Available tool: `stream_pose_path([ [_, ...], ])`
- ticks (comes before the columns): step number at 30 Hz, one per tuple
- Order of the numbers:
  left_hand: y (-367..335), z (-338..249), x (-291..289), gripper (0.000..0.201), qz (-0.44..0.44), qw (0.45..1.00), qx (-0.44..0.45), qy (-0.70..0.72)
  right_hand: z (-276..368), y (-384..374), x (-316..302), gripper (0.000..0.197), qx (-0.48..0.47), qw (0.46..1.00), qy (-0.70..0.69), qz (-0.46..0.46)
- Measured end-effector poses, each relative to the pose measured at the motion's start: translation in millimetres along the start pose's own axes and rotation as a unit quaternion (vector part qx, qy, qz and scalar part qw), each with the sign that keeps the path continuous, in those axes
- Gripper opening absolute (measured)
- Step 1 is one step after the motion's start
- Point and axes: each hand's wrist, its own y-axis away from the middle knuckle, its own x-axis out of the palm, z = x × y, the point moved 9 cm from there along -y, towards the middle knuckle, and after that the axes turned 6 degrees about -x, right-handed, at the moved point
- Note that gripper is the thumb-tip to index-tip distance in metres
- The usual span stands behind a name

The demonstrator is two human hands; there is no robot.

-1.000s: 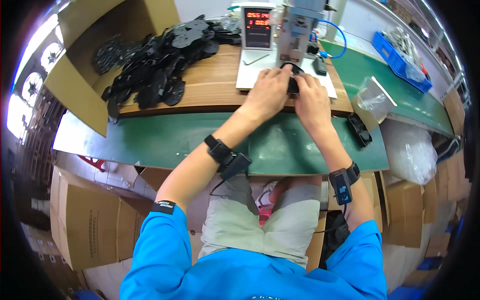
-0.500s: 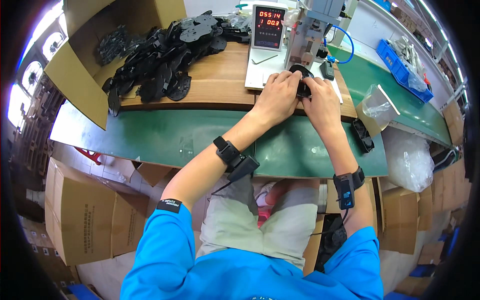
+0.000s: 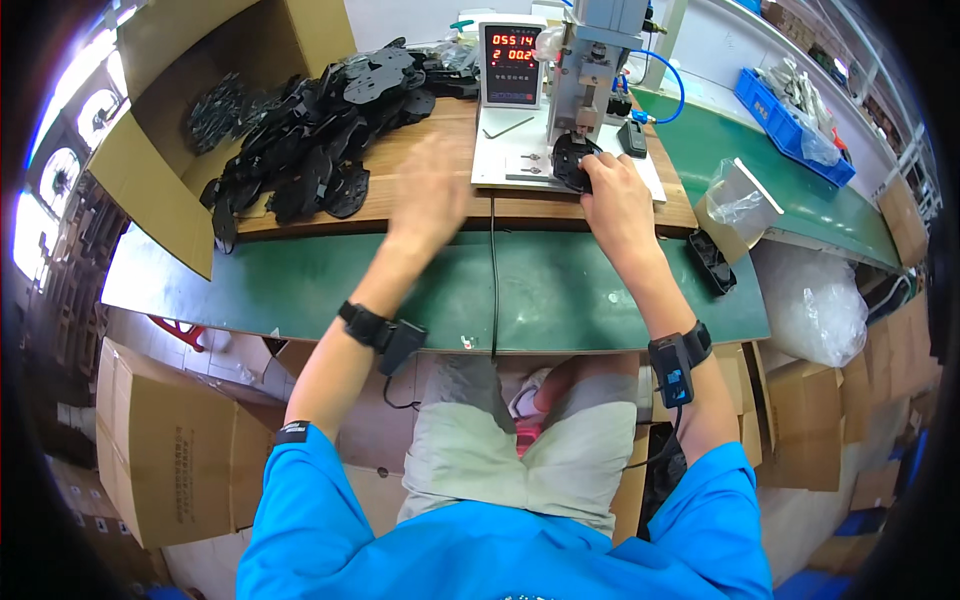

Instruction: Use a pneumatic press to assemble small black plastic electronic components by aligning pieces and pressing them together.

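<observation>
My right hand (image 3: 617, 195) is closed on the edge of a flat black plastic part (image 3: 571, 162), which sits under the head of a bench press (image 3: 587, 85). The press stands on a white base plate (image 3: 490, 155). My left hand (image 3: 432, 190) is smeared by motion over the wooden board (image 3: 415, 145), away from the press, so its fingers cannot be made out. Beyond it to the left lies a heap of similar black plastic parts (image 3: 310, 140). A control box (image 3: 512, 62) with a lit red display stands left of the press.
An open cardboard box (image 3: 160, 190) lies at the left behind the heap. A hex key (image 3: 510, 128) rests on the base plate. Right of the press are a small black tray (image 3: 711, 265), a carton with plastic film (image 3: 735, 210) and a blue bin (image 3: 795, 130). A black cable (image 3: 494, 280) crosses the green table.
My left hand has let go of the black plastic part and swung left toward the heap. My right hand stays on the part. One line of the display has changed. The whole view has shifted slightly.
</observation>
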Motion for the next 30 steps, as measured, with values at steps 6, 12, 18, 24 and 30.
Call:
stream_pose_path([
  [6,35.3,91.3,0.5,0.052,0.236,0.931,-0.205,-0.187,-3.1,0.3,2.3,0.026,0.018,1.0,0.013,-0.012],
  [12,56.0,37.0,-35.3,0.056,0.148,0.989,0.002,-0.003,-1.3,-0.6,1.4,0.025,0.006,1.0,0.004,-0.01],
  [18,56.6,49.3,-31.3,0.051,0.126,0.991,0.039,-0.032,-1.6,-0.3,1.7,0.028,0.004,1.0,0.005,-0.012],
  [24,56.5,53.6,-21.0,0.048,0.126,0.992,-0.018,0.007,-0.6,-1.3,1.1,0.027,0.003,1.0,0.01,-0.004],
  [30,55.8,34.5,-22.6,0.056,0.155,0.987,-0.037,-0.01,-1.8,0.2,0.8,0.025,0.002,1.0,0.015,-0.011],
])
